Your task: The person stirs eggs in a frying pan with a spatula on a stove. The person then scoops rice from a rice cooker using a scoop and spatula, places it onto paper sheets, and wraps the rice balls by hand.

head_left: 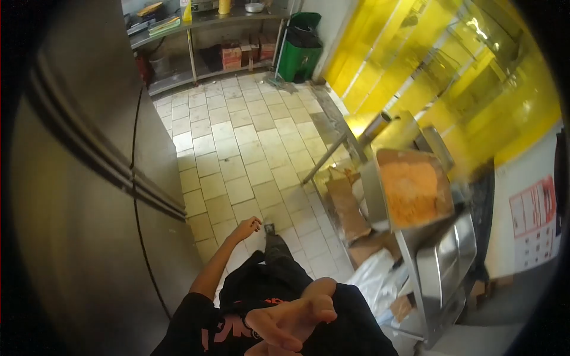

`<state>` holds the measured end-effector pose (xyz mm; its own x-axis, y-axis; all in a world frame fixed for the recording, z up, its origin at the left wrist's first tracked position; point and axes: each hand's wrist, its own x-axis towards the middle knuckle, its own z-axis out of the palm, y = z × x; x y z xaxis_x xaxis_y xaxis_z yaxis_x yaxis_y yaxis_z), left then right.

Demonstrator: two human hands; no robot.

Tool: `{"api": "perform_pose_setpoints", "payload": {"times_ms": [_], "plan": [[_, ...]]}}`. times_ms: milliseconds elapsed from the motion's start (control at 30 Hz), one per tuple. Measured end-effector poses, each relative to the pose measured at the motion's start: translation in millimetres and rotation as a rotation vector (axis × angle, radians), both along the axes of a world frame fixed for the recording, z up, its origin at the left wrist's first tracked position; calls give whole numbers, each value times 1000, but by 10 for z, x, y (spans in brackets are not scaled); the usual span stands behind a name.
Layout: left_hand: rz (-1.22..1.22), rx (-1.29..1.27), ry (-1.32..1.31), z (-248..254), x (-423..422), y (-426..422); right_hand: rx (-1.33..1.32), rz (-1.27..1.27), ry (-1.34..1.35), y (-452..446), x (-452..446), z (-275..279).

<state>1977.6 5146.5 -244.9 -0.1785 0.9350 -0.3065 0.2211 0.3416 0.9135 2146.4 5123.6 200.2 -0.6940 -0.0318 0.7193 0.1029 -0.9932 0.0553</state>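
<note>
My left hand (246, 228) hangs over the tiled floor, left of my forward leg. Its fingers are loosely bent and slightly apart, with nothing visible in them. My right hand (290, 325) is close to the camera, in front of my black T-shirt (350, 323). Its fingers are spread, and no object shows in it. To the right, beyond reach of both hands, a metal pan (371, 193) of orange, crumbly food (414, 191) stands on a metal table.
Tall steel refrigerator doors (89, 237) line the left. Tiled floor (237, 160) stretches ahead to a steel table (237, 13) and a green bin (298, 53). Yellow strip curtains (380, 53) hang at the right. Cardboard (347, 207) and white plastic bags (374, 276) lie low beside the metal table.
</note>
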Motion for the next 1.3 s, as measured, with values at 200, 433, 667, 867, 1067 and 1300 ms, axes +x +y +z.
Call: {"api": "perform_pose_setpoints", "payload": {"times_ms": [200, 433, 667, 867, 1067, 1300], "plan": [[347, -337, -4, -393, -1135, 334, 28, 133, 9, 1650, -1120, 244], [1201, -596, -444, -1375, -1208, -1068, -14, 485, 21, 2857, -2809, 189], [1078, -850, -415, -1186, -2110, -363, -43, 609, 42, 3821, -4720, 80], [477, -616, 363, -1479, -4929, 1476, -46, 598, 43, 4569, -6256, 194], [754, -142, -16, -436, -7709, 3750, -132, 666, 52, 5248, -7826, -63], [745, -397, 52, -386, -9233, 4220, 65, 153, -86, 6562, -10124, -142]]}}
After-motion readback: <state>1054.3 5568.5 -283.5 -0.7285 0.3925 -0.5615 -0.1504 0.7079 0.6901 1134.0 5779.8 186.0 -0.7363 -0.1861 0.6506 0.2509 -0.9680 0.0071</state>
